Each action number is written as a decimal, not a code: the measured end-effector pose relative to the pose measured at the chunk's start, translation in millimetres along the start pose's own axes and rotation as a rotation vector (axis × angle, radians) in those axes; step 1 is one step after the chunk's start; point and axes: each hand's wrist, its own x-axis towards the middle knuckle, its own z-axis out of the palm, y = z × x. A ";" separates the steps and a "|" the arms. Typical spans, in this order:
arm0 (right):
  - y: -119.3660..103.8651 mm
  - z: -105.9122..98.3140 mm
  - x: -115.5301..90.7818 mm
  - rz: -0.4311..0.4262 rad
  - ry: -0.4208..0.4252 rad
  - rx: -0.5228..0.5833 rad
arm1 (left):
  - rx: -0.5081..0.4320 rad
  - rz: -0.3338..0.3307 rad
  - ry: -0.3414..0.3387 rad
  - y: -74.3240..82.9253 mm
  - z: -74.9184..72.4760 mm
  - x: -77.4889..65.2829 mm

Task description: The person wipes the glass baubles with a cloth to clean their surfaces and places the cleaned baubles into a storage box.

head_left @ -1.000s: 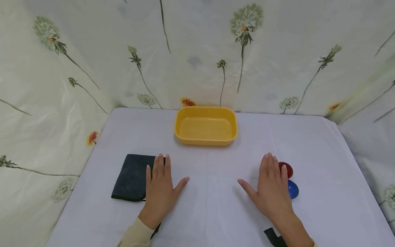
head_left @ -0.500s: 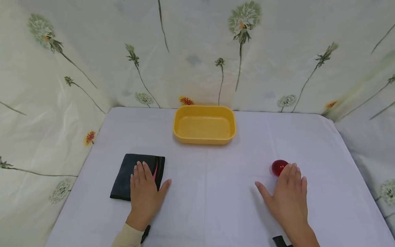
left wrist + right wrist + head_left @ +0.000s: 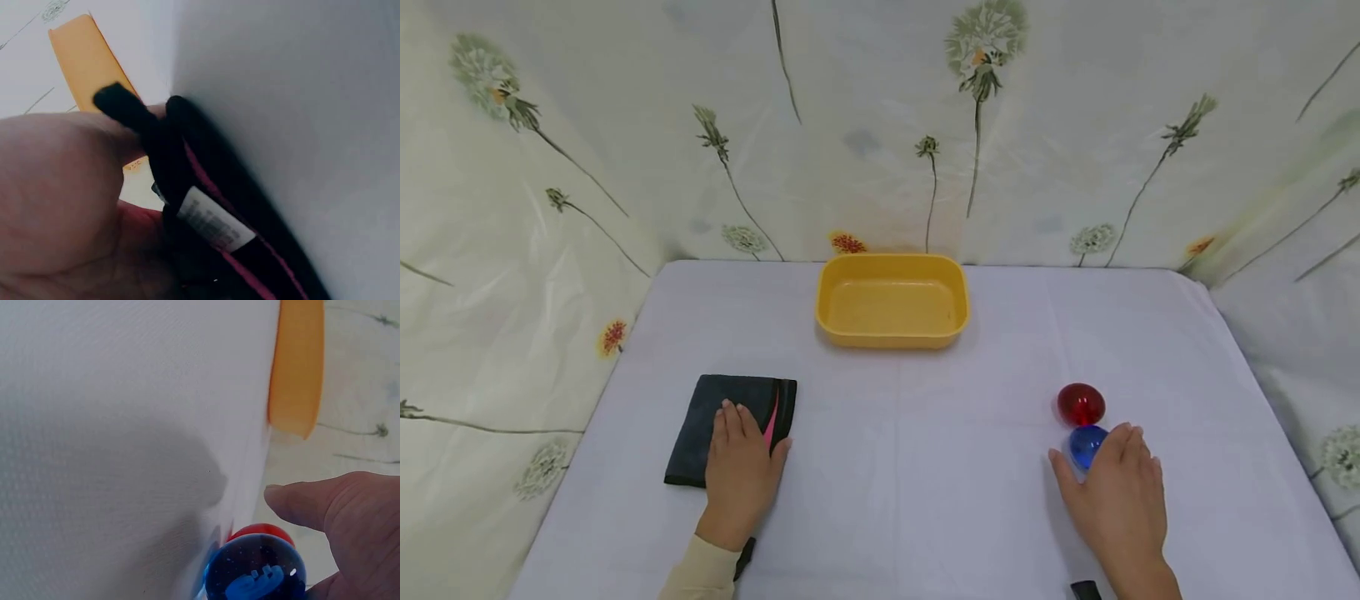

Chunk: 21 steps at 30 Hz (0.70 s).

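My left hand [image 3: 739,479] lies over the right part of a dark folded fabric pouch [image 3: 688,433] with pink lining, its fingers straight and its thumb along the pouch's right edge. In the left wrist view, a white label [image 3: 215,219] and a black loop [image 3: 125,107] show on the pouch's edge. On the right, my right hand [image 3: 1122,504] hovers beside a see-through blue ball [image 3: 1085,447], thumb spread from the extended fingers. Those fingers partly hide the ball; contact is unclear. A light-blue shape shows inside it. Just behind sits a red ball [image 3: 1081,405].
A yellow rectangular tray [image 3: 892,342] stands at the back middle of the white-covered table [image 3: 880,500]. Behind the table hangs a flower-print curtain [image 3: 865,125], which also runs along both sides. A black strap [image 3: 1085,590] shows by my right wrist.
My left hand has shifted left and toward me, onto the pouch. The right hand has moved right and toward me, uncovering the red ball and part of the blue one.
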 end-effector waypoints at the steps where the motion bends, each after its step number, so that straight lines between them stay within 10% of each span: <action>1: 1.1 0.2 -0.3 -0.008 0.005 0.003 | 0.005 0.000 0.002 0.6 -0.5 0.2; 16: 7.8 1.6 0.8 0.007 0.033 0.017 | 0.069 0.007 0.002 5.8 -8.1 7.9; 21: 10.2 1.6 3.3 0.020 0.022 0.023 | 0.093 0.041 0.093 3.3 -6.0 10.2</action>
